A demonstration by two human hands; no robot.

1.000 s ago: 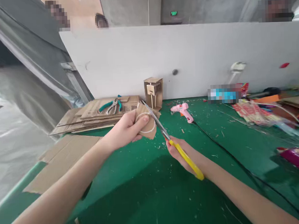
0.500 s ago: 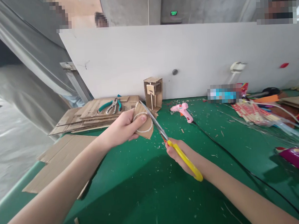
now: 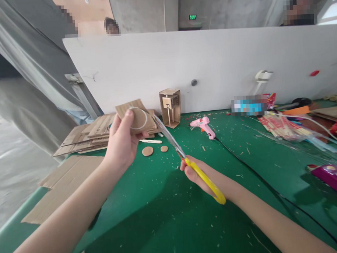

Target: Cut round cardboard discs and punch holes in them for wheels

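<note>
My left hand (image 3: 124, 137) pinches a piece of cardboard (image 3: 137, 114) that has a white circle drawn on it. In my right hand (image 3: 197, 173) are scissors (image 3: 205, 180) with yellow handles, their blades pointing up and left. The blade tips lie close to the cardboard's right edge; whether they touch it I cannot tell. Below the piece, two cut cardboard discs, a larger one (image 3: 147, 151) and a smaller one (image 3: 164, 148), lie on the green table beside a white marker (image 3: 151, 141). Behind stands a small open cardboard box (image 3: 170, 108) with sticks inside.
Stacked cardboard (image 3: 86, 135) and a flat sheet (image 3: 68, 181) lie at the left. A pink glue gun (image 3: 204, 126) rests right of the box, its black cord (image 3: 247, 166) crossing the table. Bagged sticks (image 3: 279, 128) and a purple object (image 3: 329, 178) are at the right. A white panel (image 3: 133, 68) closes the back.
My left hand has moved left and up with the cardboard, turning it so the whole circle faces me. The discs and marker have come into sight. The scissors have stayed nearly in place.
</note>
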